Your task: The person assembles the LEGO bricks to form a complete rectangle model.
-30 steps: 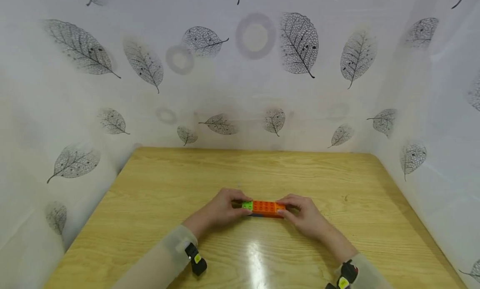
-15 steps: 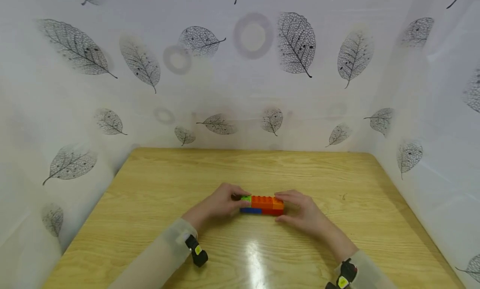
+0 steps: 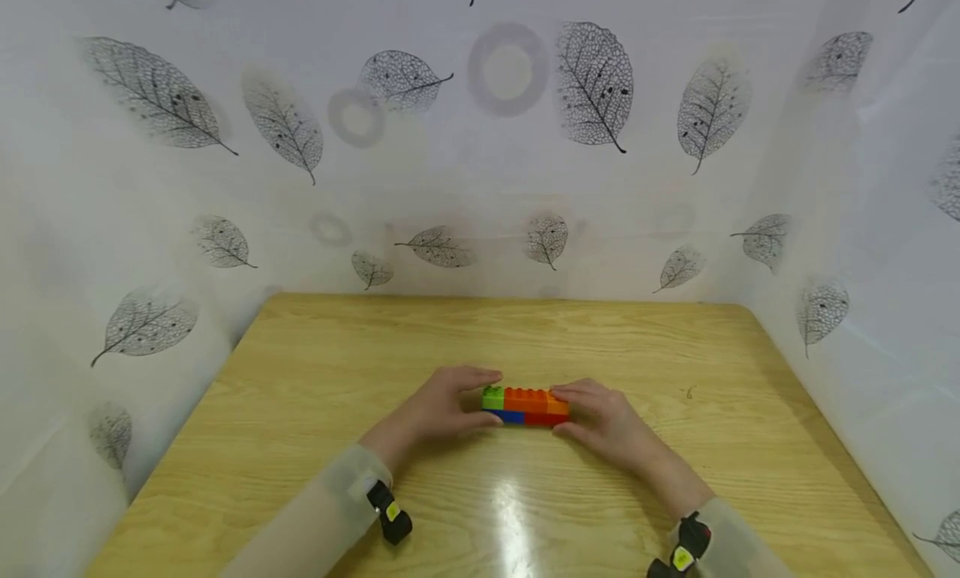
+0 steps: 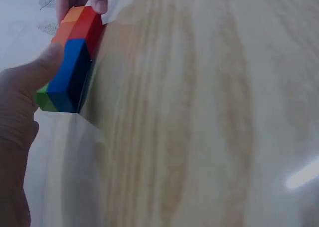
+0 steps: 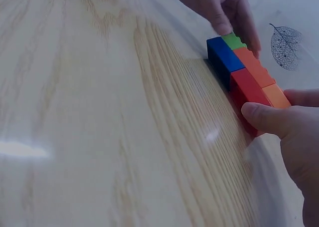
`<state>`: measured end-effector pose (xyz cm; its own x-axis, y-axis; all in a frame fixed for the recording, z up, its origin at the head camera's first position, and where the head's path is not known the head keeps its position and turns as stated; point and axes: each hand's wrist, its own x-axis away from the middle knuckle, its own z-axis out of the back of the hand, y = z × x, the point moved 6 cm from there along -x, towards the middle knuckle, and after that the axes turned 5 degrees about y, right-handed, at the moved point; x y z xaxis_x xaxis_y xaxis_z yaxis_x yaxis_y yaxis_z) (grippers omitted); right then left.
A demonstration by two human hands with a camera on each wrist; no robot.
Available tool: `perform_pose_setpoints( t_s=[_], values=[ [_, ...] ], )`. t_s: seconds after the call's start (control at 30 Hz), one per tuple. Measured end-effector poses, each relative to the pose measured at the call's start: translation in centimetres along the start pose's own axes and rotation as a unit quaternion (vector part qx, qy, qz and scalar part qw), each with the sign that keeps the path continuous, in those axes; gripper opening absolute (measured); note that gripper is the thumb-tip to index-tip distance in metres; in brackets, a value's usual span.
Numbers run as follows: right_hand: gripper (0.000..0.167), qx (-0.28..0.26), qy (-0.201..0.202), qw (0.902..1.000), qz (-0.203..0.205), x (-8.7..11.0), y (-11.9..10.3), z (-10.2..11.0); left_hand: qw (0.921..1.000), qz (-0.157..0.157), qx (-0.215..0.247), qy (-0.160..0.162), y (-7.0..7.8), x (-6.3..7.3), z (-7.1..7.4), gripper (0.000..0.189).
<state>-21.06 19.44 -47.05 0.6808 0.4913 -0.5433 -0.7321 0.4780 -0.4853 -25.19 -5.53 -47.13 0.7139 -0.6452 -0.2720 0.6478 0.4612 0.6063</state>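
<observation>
A two-layer bar of toy building bricks (image 3: 525,405) sits on the table between both hands. Its lower layer has a blue brick (image 4: 69,77) and a red brick (image 5: 249,90). Above them are a green brick (image 3: 492,397), an orange-red brick (image 5: 254,66) and a lighter orange brick (image 5: 276,96). Around the green end my left hand (image 3: 442,404) is spread, thumb in front and fingers behind, with a gap showing to the green brick. My right hand (image 3: 609,419) holds the other end, its thumb against the red brick and its fingers behind the orange one.
The wooden table (image 3: 360,336) has a bright reflection near its front. A white curtain (image 3: 450,178) with leaf prints surrounds the back and sides. Black wrist cameras are strapped to both sleeves.
A second ago both hands pinched the bar's ends. The right fingers loosened, then came back onto their end, while the left fingers have now spread. The bar has tipped, showing more of its front.
</observation>
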Motion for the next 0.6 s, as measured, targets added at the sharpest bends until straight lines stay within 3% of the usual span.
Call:
perform_pose_setpoints(
  t_s=[0.1, 0.27, 0.37, 0.6],
  values=[
    [0.053, 0.003, -0.001, 1.0, -0.002, -0.1, 0.0, 0.1, 0.999, -0.033, -0.029, 0.007, 0.6, 0.5, 0.0, 0.06],
    [0.053, -0.005, -0.009, 0.9998, -0.015, -0.4, -0.1, 0.1, 0.9989, -0.03, -0.034, 0.011, 0.7, 0.6, -0.1, 0.052],
    [0.054, -0.017, -0.018, 0.9991, -0.036, -0.5, 0.2, 0.1, 0.9998, -0.01, -0.018, 0.007, 0.2, 0.4, -0.1, 0.052],
    [0.052, -0.038, -0.062, 0.9909, -0.114, -0.6, 1.5, 0.1, 0.9953, 0.077, 0.059, -0.008, -0.9, 0.1, -0.1, 0.053]
  ],
)
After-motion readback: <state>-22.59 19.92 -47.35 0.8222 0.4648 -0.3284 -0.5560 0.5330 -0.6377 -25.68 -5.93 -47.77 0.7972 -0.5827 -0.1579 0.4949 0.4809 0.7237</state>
